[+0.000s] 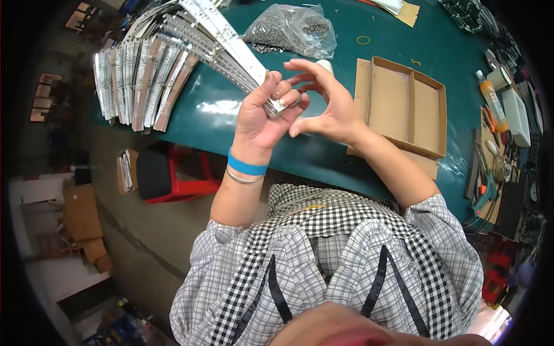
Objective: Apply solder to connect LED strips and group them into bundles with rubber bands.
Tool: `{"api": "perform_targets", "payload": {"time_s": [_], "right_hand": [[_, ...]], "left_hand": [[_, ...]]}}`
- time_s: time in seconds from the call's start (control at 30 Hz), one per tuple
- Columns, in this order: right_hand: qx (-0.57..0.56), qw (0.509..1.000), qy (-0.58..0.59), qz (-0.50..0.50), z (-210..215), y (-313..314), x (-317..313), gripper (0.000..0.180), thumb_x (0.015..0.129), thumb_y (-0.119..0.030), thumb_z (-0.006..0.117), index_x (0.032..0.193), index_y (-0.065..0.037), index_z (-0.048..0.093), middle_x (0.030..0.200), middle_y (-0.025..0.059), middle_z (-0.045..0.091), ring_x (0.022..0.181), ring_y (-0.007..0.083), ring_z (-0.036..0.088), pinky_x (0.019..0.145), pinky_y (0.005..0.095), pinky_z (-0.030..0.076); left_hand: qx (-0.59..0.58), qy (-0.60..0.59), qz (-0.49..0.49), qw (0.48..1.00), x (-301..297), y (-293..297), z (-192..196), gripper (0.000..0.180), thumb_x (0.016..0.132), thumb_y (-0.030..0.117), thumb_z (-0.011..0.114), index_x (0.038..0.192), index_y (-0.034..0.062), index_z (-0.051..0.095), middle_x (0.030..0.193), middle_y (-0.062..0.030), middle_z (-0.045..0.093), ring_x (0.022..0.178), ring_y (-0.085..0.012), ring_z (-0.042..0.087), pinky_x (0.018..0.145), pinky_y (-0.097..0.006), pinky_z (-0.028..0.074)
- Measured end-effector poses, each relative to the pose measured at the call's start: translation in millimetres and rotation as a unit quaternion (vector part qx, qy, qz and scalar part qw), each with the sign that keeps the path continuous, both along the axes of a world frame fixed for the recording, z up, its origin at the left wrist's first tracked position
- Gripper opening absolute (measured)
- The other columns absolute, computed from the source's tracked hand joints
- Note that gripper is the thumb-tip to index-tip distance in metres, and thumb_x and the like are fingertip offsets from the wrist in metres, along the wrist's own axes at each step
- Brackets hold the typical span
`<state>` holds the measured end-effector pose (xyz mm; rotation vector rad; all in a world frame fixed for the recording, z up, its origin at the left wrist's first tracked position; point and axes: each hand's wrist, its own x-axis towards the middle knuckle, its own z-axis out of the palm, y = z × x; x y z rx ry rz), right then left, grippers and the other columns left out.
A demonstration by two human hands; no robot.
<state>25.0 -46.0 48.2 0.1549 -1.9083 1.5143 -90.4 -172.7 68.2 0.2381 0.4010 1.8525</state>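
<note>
My left hand (259, 118) is closed around the near end of a bundle of long, narrow silver metal strips (234, 49) with small holes along them. The strips slant up and away to the left, over the table. Close beside it on the right, my right hand (334, 106) is open, its fingers curved and its thumb spread apart. Nothing shows between the right fingers and thumb. Their tips are close to the held ends of the strips; whether they touch is hard to see. Behind the hands lies a clear plastic bag (294, 29) of small metal parts.
Stacked bundles of similar strips (141, 81) lie at the table's left edge. On the right sits a cardboard tray (391, 104) with a divider. Beyond it are an orange bottle (490, 98) and hand tools (485, 190). A red and black stool (158, 173) stands at lower left.
</note>
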Motion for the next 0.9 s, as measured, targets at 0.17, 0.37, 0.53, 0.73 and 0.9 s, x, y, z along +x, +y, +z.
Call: {"api": "perform_targets", "payload": {"time_s": [0.17,0.37,0.53,0.73,0.9], "right_hand": [[0.17,0.973,0.111,-0.109,4.2,-2.3,-9.5,0.066,0.065,-0.014,0.089,0.125,-0.012,0.061,0.128,0.0099,0.057,0.1,0.0204,0.067,0.078,0.0312,0.058],[0.161,0.98,0.077,-0.089,15.0,-8.6,-4.1,0.057,0.062,-0.01,0.088,0.114,-0.007,0.063,0.12,0.0099,0.061,0.083,0.0179,0.07,0.067,0.0282,0.059],[0.175,0.969,0.08,-0.153,6.9,-12.4,-8.6,0.051,0.061,-0.008,0.087,0.107,-0.006,0.064,0.112,0.011,0.064,0.081,0.0209,0.07,0.069,0.0323,0.059],[0.167,0.981,-0.01,-0.1,23.5,-16.2,-10.6,0.046,0.064,-0.011,0.087,0.104,-0.006,0.065,0.109,0.0089,0.064,0.09,0.0255,0.069,0.076,0.0356,0.058],[0.315,0.939,-0.087,-0.104,21.4,41.2,9.2,0.038,0.067,-0.015,0.085,0.101,-0.011,0.068,0.106,0.0075,0.067,0.104,0.0311,0.063,0.088,0.0409,0.052]], "left_hand": [[-0.004,-0.025,-0.002,1.0,6.4,-6.2,1.1,0.02,0.1,0.03,0.062,0.097,0.0107,0.061,0.071,0.0022,0.049,0.073,-0.0134,0.054,0.091,-0.04,0.048],[-0.096,0.03,0.044,0.994,13.0,-6.4,6.3,0.021,0.099,0.03,0.061,0.103,0.0085,0.061,0.084,-0.0009,0.059,0.08,-0.0162,0.058,0.076,-0.034,0.053],[-0.096,0.009,0.078,0.992,16.1,0.7,-2.5,0.011,0.099,0.019,0.059,0.102,0.0085,0.06,0.085,-0.0015,0.059,0.078,-0.0129,0.058,0.062,-0.022,0.049],[-0.105,-0.001,0.072,0.992,-4.5,-5.1,-18.1,0.007,0.094,0.013,0.065,0.099,0.011,0.06,0.08,0.0002,0.051,0.07,-0.0113,0.051,0.058,-0.022,0.046],[-0.128,0.098,0.104,0.981,-29.6,-38.5,-42.3,0.016,0.092,0.008,0.067,0.101,0.0133,0.054,0.081,0.0002,0.05,0.07,-0.0122,0.048,0.047,-0.018,0.035]]}}
